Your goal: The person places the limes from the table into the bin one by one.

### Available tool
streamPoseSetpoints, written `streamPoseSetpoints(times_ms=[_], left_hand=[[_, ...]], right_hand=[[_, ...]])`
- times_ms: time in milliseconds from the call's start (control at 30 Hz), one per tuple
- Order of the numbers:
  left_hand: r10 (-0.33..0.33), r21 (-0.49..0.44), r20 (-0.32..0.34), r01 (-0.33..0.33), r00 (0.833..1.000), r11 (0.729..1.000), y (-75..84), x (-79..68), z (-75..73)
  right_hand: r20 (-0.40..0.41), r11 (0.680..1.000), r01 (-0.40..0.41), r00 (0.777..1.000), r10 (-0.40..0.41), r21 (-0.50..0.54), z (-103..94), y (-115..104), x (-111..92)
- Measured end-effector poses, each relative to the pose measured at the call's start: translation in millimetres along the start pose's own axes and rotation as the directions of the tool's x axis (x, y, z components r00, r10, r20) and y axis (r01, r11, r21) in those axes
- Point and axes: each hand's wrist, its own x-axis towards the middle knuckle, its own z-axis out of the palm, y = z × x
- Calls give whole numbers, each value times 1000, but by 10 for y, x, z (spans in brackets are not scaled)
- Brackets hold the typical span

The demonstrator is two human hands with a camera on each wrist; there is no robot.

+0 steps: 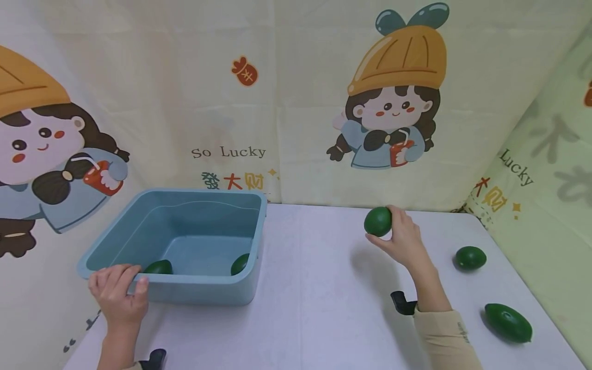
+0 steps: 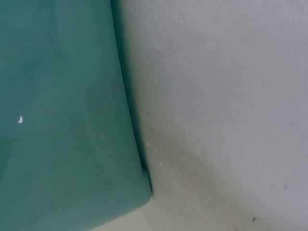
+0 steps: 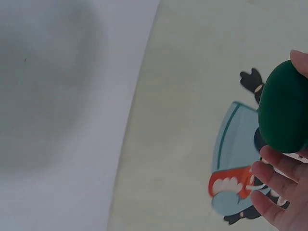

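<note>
My right hand (image 1: 403, 239) pinches a smooth dark green egg-shaped fruit (image 1: 378, 222) between thumb and fingers, raised over the white table; its shadow falls below. In the right wrist view the same green fruit (image 3: 285, 109) sits between the thumb and a fingertip, the other fingers spread under it. At the left, my left hand (image 1: 119, 294) grips the near rim of a blue plastic bin (image 1: 199, 292), fingers over the edge and thumb outside. Inside the bin, one green fruit (image 1: 159, 267) lies near that hand and another (image 1: 240, 264) by the right wall, both partly hidden by the rim.
On the table's right side lie a round green fruit (image 1: 470, 258) and, nearer, a longer green fruit (image 1: 509, 322) with a pointed tip. A printed cloth (image 1: 305, 77) hangs behind the table (image 1: 319, 288), and more of it stands along the right edge.
</note>
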Motion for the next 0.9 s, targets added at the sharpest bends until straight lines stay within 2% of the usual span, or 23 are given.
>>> streamPoseSetpoints(times_ms=[600,900], left_hand=[[-7,36,32,6,999,999,-52,-75,-30],[-6,38,29,5,1000,999,-63,-80,-31]], right_hand=[[-7,981,185,983,-186,-51,132,-593,80],[-6,952,298,954,-299,-72,272,-918,159]])
